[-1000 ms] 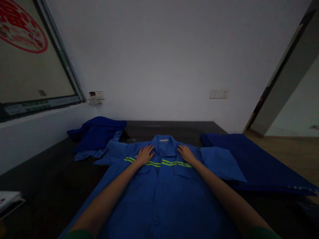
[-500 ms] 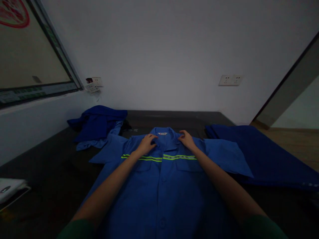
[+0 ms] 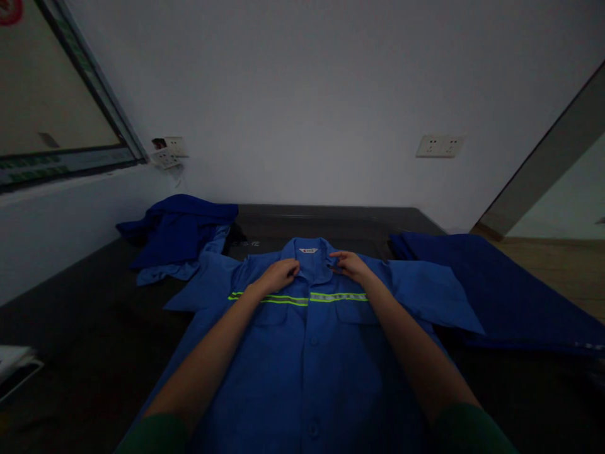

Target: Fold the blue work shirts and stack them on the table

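Note:
A blue short-sleeved shirt [image 3: 283, 340] with yellow-green reflective stripes lies front up on a dark table [image 3: 326, 214], its collar [image 3: 321, 272] towards the wall. At the left side of the collar, my left hand [image 3: 280, 275] has its fingers closed on the collar's edge. My right hand [image 3: 350, 265] is at the collar's right side, its thumb and fingers pinched on the collar's edge. A small white label [image 3: 308, 251] shows inside the neck.
Crumpled blue clothes [image 3: 177, 236] lie at the back left. Dark blue cloth [image 3: 496, 290] is spread at the right. A white object [image 3: 16, 362] sits at the left edge. Sockets [image 3: 439, 146] are on the wall behind.
My left fingers have closed at the collar. My right hand has moved slightly inward and its fingers have come onto the collar's right side. The view has shifted a little.

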`<state>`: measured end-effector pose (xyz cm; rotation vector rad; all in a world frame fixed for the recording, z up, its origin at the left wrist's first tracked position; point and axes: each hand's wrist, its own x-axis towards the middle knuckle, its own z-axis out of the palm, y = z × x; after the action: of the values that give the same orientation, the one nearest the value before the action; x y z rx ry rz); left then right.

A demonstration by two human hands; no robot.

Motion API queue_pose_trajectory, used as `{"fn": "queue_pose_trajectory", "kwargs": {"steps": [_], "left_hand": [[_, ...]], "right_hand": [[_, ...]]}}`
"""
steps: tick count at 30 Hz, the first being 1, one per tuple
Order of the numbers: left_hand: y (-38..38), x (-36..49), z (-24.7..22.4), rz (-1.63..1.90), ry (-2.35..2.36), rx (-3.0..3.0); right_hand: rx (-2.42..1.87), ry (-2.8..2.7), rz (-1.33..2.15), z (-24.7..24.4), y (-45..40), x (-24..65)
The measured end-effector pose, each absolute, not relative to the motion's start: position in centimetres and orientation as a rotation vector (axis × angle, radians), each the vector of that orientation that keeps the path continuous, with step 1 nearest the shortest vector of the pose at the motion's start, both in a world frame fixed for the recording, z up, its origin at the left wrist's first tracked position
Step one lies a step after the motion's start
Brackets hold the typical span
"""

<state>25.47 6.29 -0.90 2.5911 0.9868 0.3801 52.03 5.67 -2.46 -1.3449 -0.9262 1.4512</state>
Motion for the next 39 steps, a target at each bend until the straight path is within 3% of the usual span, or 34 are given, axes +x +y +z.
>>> {"fn": "queue_pose_trajectory", "kwargs": {"steps": [16,24,30,39], "left_hand": [[5.9,25.9,0.0,0.388,1.028,2.891],[7.2,24.1,1.5,0.183,0.865,2.403],[10.0,23.7,0.8,0.642,1.258,2.192],[16.2,29.0,-1.3,0.373,1.923,2.065]], "right_hand": [[-1.388,-0.888,1.33,-2.6,5.5,50.9],[-1.741,-1.325,1.083,-1.8,4.5,52.0],[-1.992,-1.688,0.545,0.7,6.1,53.2],[-2.146,-1.8,0.372,1.3,11.3,49.0]]}}
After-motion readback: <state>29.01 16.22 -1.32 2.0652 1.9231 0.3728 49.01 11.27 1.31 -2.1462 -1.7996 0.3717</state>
